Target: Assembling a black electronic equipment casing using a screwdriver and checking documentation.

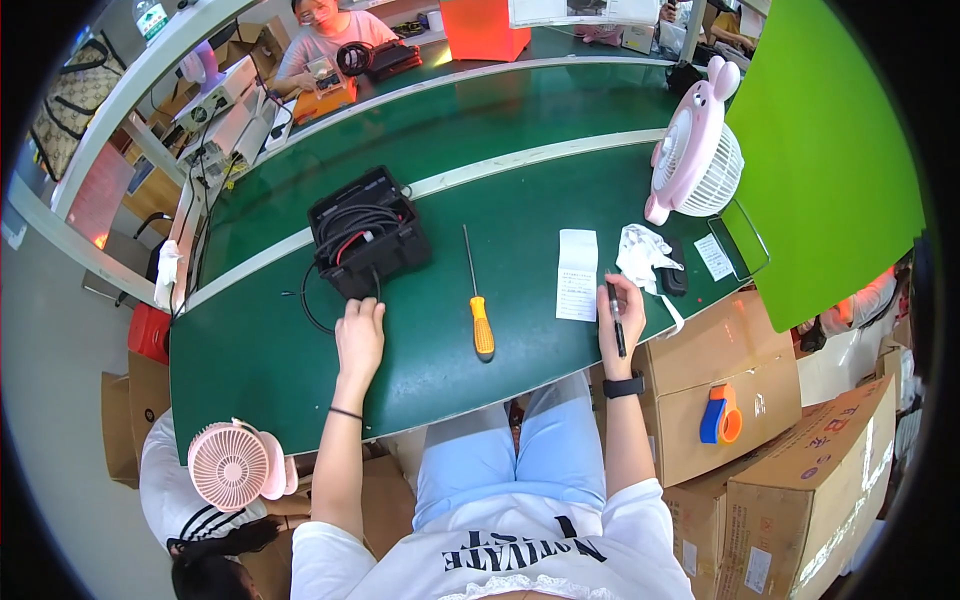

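My left hand (360,338) is at the front of an open black case (372,232), its fingers closed on a thin black cable (377,284); the fingertips are partly hidden. Coiled black cable (352,226) with a bit of red fills the case. My right hand (622,318) grips a black pen (615,322), tilted, just right of a handwritten paper slip (577,275). Between my hands lies a screwdriver (481,322) with a yellow handle, its shaft pointing away from me.
Right of the slip are a crumpled white tissue (641,256), a black phone-like object (674,272) and a pink fan (692,150). Another pink fan (232,466) sits at the front left. A green panel (830,160) borders the bench. Cartons (725,370) stand below; people sit nearby.
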A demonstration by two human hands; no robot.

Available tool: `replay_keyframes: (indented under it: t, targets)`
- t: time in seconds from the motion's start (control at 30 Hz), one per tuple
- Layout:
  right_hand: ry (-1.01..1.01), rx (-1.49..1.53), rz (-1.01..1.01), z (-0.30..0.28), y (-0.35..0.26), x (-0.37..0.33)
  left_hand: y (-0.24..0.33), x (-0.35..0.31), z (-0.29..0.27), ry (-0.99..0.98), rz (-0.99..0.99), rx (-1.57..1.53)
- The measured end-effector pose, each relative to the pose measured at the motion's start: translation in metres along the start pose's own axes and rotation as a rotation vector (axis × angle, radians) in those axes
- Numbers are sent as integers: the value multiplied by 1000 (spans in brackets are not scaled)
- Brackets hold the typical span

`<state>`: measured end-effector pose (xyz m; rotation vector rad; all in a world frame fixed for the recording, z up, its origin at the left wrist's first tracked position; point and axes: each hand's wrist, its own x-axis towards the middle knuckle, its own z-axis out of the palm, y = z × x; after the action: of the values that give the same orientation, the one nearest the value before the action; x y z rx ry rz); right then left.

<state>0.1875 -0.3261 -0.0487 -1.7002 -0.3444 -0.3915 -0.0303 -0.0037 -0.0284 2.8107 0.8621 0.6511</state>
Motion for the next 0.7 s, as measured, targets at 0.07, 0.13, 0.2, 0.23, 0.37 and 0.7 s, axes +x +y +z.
replay_keyframes:
  t: [0.07, 0.13, 0.2, 0.23, 0.37, 0.7]
  targets:
    - [-113, -191, -141, -5, -7, 6, 7, -29, -11, 38, 64, 4]
    - [-171, -336, -366, -10, -13, 18, 13, -60, -20, 88, 133, -22]
    - [-192, -413, -420, -12, -21, 33, 22, -87, -33, 103, 138, -53]
    - [-192, -469, -478, -14, -23, 44, 27, -99, -37, 100, 140, -68]
    - [-329, -659, -576, -18, -8, 66, 42, -141, -44, 113, 198, -107]
    - [-573, -55, -298, 35, -117, -24, 43, -106, -115, 567, 180, -232]
